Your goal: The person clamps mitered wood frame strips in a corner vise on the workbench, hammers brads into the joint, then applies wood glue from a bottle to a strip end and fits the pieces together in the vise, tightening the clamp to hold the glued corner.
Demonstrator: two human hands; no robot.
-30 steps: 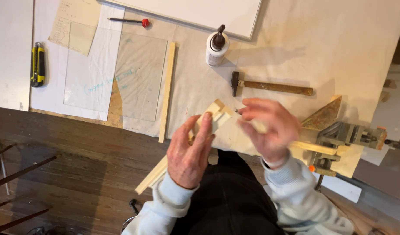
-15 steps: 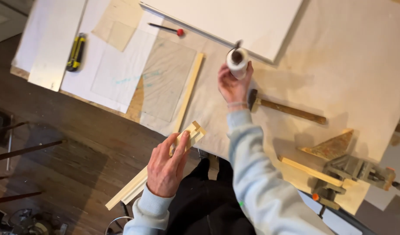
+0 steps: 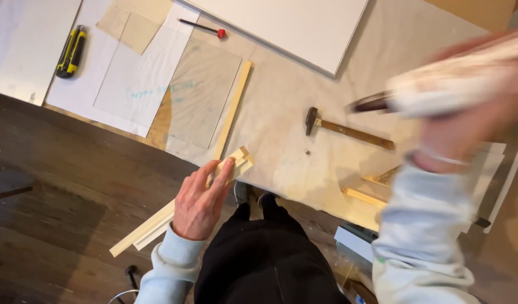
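My left hand (image 3: 200, 200) is wrapped around the wood strips (image 3: 157, 222), fingers (image 3: 220, 177) laid flat over the notched end, thumb underneath as far as I can tell. It's a firm grasp, not a pinch. The strips run on a slant from the table edge (image 3: 281, 188) down past my wrist and out over the dark floor (image 3: 62, 186), the notched end just overlapping the table's cloth.

My right hand (image 3: 467, 129) is up close to the camera and blurred. It's clenched round the glue bottle (image 3: 456, 84), white body, dark nozzle pointing left. The bottle lies nearly level, well above the table and apart from the strips.

On the cloth between my two hands sits the hammer (image 3: 346, 128), head to the left, wooden handle trailing right, nothing touching it. A long batten (image 3: 232, 110) lies beside a clear sheet (image 3: 202, 93), its lower end near the strips I'm holding. Further up there's a white board (image 3: 293, 25) with a red-tipped pencil (image 3: 201, 26) just off its corner. Far left, a yellow knife (image 3: 71, 52) rests on white paper. By my right sleeve, more wood offcuts (image 3: 363, 196) sit at the table edge, partly hidden.
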